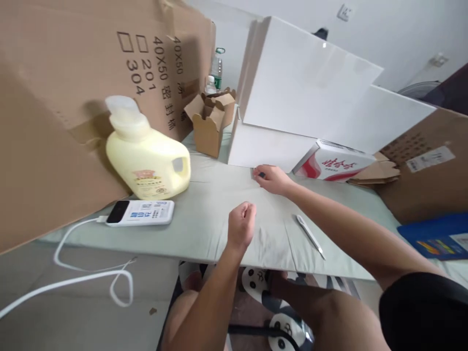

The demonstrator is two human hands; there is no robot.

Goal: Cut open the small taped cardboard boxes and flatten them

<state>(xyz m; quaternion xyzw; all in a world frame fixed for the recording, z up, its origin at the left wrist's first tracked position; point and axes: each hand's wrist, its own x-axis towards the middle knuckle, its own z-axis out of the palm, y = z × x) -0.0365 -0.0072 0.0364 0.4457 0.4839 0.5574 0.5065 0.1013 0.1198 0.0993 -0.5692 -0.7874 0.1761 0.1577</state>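
Note:
My left hand (242, 224) is closed in a loose fist above the front part of the cloth-covered table (215, 204), with nothing seen in it. Farther forward, my right hand (274, 180) is closed, its fingers curled at the foot of a white panel-like box (268, 146). A small dark spot shows between those fingers; what they hold is too small to make out. Below my right forearm lies a slim white pen-shaped tool (309, 235) with a pointed tip. A white and red carton (334, 162) stands to the right of my right hand.
A pale yellow jug (153, 156) stands at left, behind a white power bank (141, 213) with a white cable (91, 278). Small open cardboard boxes (207, 134) and clear bottles (217, 68) are at the back. Large cartons (84, 58) line the left; a blue case (435, 236) is at right.

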